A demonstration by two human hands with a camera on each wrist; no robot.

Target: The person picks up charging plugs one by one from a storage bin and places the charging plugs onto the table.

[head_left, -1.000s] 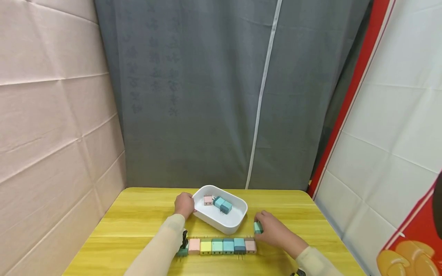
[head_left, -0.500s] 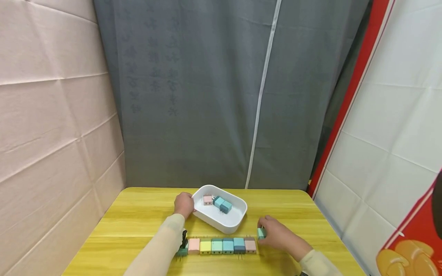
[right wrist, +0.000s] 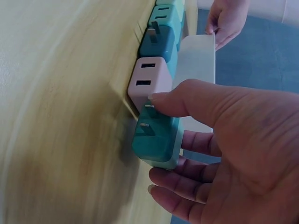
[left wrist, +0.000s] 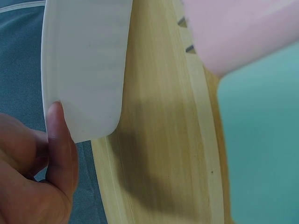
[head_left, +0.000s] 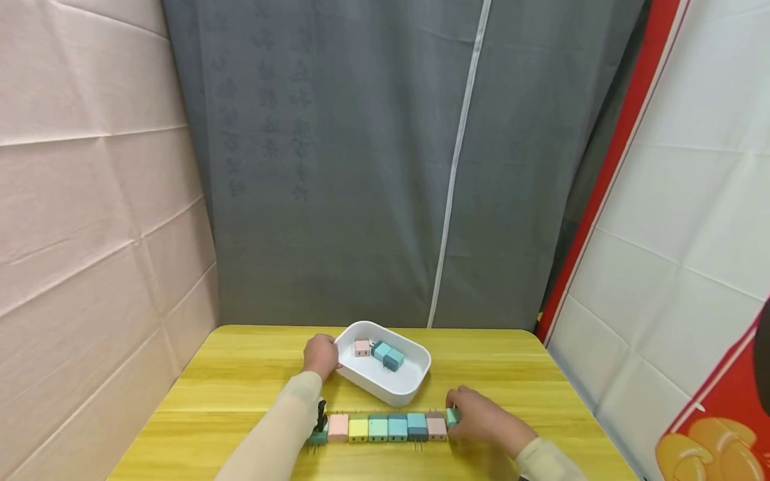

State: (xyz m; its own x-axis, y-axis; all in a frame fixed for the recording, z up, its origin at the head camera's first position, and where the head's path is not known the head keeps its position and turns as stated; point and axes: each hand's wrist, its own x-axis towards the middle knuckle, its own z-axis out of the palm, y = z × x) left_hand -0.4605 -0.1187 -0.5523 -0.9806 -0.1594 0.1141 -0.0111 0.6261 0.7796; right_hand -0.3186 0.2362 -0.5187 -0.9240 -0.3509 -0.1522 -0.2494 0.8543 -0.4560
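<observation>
My left hand point(head_left: 321, 355) pinches the left rim of a white plastic tray point(head_left: 368, 385); the left wrist view shows the thumb against the tray's wall. My right hand point(head_left: 484, 419) holds a green USB wall charger point(right wrist: 159, 140) between thumb and fingers, metal prongs showing in the right wrist view. That charger is at the right end of a row, close beside a pink charger point(head_left: 436, 429). Leftward in the row come blue, mint, yellow point(head_left: 357, 431) and light pink chargers. A green charger point(head_left: 319, 438) at the left end is partly hidden by my left forearm.
Inside the tray lie a pink charger point(head_left: 361, 348) and two blue chargers point(head_left: 394, 361). The yellow wooden table point(head_left: 252, 374) ends at a grey curtain point(head_left: 337, 200) behind. Pale cloth walls stand left and right.
My right hand has first shifted slightly right, then come down and nearer with the green charger, to the row's right end. The left hand and tray stay put.
</observation>
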